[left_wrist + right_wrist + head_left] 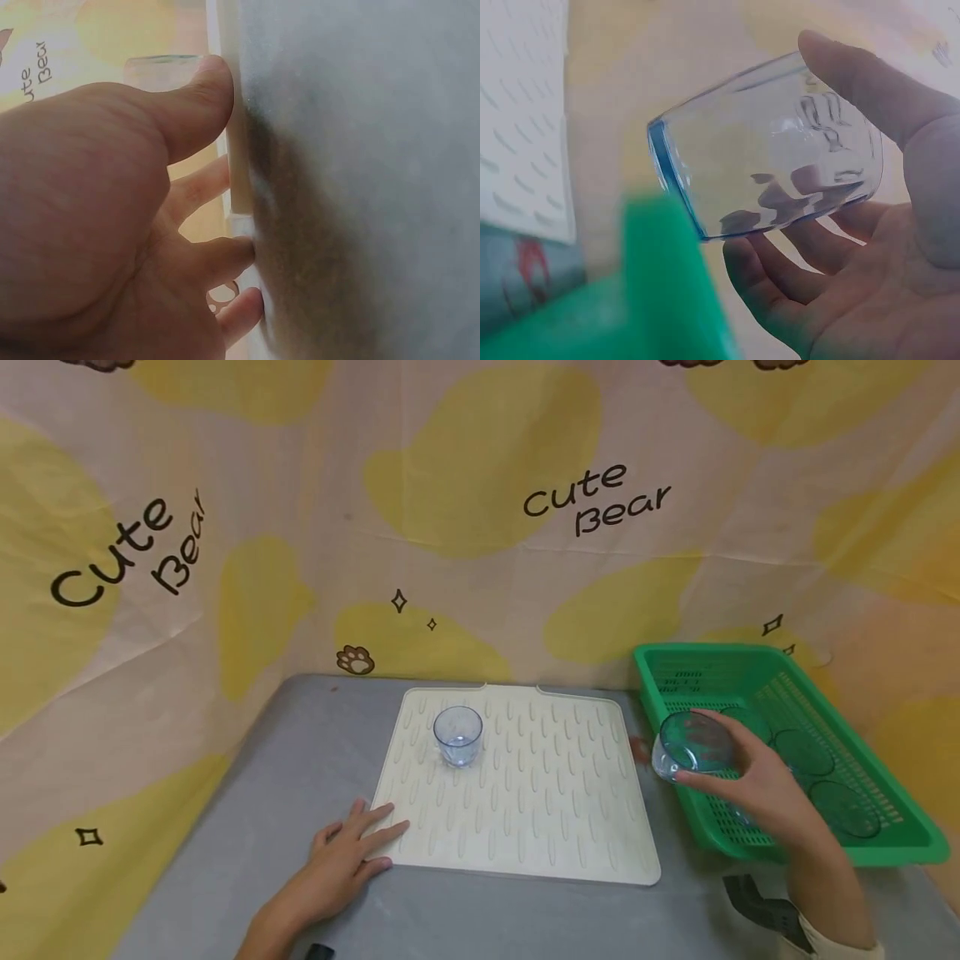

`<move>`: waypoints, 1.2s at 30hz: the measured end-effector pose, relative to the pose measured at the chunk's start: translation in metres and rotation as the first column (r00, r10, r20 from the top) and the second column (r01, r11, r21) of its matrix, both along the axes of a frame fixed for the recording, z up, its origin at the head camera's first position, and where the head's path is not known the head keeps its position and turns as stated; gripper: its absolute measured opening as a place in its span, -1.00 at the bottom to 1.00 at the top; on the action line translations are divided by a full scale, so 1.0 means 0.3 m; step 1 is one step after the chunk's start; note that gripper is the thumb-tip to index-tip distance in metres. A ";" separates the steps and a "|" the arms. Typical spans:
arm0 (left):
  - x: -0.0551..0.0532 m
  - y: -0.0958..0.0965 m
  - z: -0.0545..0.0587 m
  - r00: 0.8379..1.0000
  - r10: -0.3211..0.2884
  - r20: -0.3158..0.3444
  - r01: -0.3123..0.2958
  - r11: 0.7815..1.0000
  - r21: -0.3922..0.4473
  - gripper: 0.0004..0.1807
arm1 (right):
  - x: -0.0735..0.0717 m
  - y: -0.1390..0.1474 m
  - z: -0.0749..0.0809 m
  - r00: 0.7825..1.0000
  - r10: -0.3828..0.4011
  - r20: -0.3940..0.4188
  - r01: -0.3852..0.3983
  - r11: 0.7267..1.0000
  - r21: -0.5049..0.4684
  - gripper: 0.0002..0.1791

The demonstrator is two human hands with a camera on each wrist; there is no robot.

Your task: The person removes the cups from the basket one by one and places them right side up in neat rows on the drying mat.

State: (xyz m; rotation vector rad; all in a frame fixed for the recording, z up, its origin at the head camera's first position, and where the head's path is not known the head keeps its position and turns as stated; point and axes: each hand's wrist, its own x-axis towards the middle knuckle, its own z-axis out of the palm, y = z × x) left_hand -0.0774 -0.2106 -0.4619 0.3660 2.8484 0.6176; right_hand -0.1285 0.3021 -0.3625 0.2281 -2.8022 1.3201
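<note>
A clear, bluish drinking glass (pixel 690 752) is gripped by my right hand (pixel 765 785) above the left rim of the green basket (pixel 675 827). Thumb and fingers lie on opposite sides of it; in the right wrist view the glass (pixel 735 165) is tilted, its blue base toward the left. My left hand (pixel 337 864) has its fingers spread, some of them on the front left corner of the white ridged mat (pixel 525 810). A second glass (pixel 458 739) stands upright on the mat's left half. In the left wrist view the thumb (pixel 202 105) is beside the mat's edge.
Several more glasses, one near the basket's front right (pixel 845 810), sit inside the basket, right of the mat. Mat and basket rest on a grey tabletop (pixel 315 760). A yellow-patterned cloth (pixel 465 543) hangs behind and at the left.
</note>
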 end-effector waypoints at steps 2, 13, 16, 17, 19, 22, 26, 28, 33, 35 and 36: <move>0.001 0.002 -0.003 1.000 -0.008 -0.009 0.008 1.000 0.004 -0.41 | -0.006 -0.032 -0.001 1.000 0.003 0.030 -0.003 1.000 0.002 -0.08; -0.002 0.009 -0.006 1.000 -0.013 -0.017 0.014 1.000 0.021 -0.42 | -0.052 -0.193 -0.021 0.996 0.026 0.086 -0.023 0.999 -0.037 -0.01; -0.005 0.011 -0.003 1.000 -0.011 -0.021 0.011 1.000 0.010 -0.42 | -0.061 -0.218 -0.030 0.995 0.043 0.087 -0.038 0.998 -0.056 -0.01; -0.005 0.011 -0.002 1.000 -0.012 -0.026 0.012 1.000 0.009 -0.42 | -0.065 -0.227 -0.033 0.995 0.050 0.085 -0.045 0.997 -0.061 -0.02; -0.006 0.011 0.000 0.999 -0.010 -0.035 0.010 1.000 0.006 -0.42 | -0.075 -0.246 -0.042 0.994 0.073 0.077 -0.067 0.995 -0.079 -0.03; -0.002 0.009 0.000 0.999 -0.014 -0.047 0.014 1.000 0.002 -0.43 | -0.089 -0.280 -0.053 0.992 0.086 0.088 -0.077 0.993 -0.094 -0.04; 0.008 0.005 -0.001 0.997 -0.026 -0.070 0.025 1.000 -0.008 -0.44 | -0.108 -0.319 -0.065 0.990 0.105 0.098 -0.094 0.989 -0.111 -0.07; 0.013 0.002 -0.001 0.996 -0.033 -0.084 0.031 0.999 -0.016 -0.44 | -0.114 -0.336 -0.073 0.989 0.116 0.095 -0.105 0.988 -0.113 -0.09; 0.017 -0.002 -0.001 0.995 -0.033 -0.091 0.029 0.999 -0.038 -0.45 | -0.125 -0.374 -0.097 0.986 0.132 0.101 -0.119 0.984 -0.129 -0.09; 0.017 -0.002 -0.001 0.996 -0.028 -0.088 0.024 0.999 -0.044 -0.45 | -0.131 -0.389 -0.110 0.985 0.135 0.111 -0.118 0.983 -0.141 -0.09; 0.018 -0.002 -0.002 0.996 -0.025 -0.086 0.021 0.999 -0.048 -0.45 | -0.135 -0.397 -0.117 0.984 0.138 0.116 -0.120 0.981 -0.152 -0.08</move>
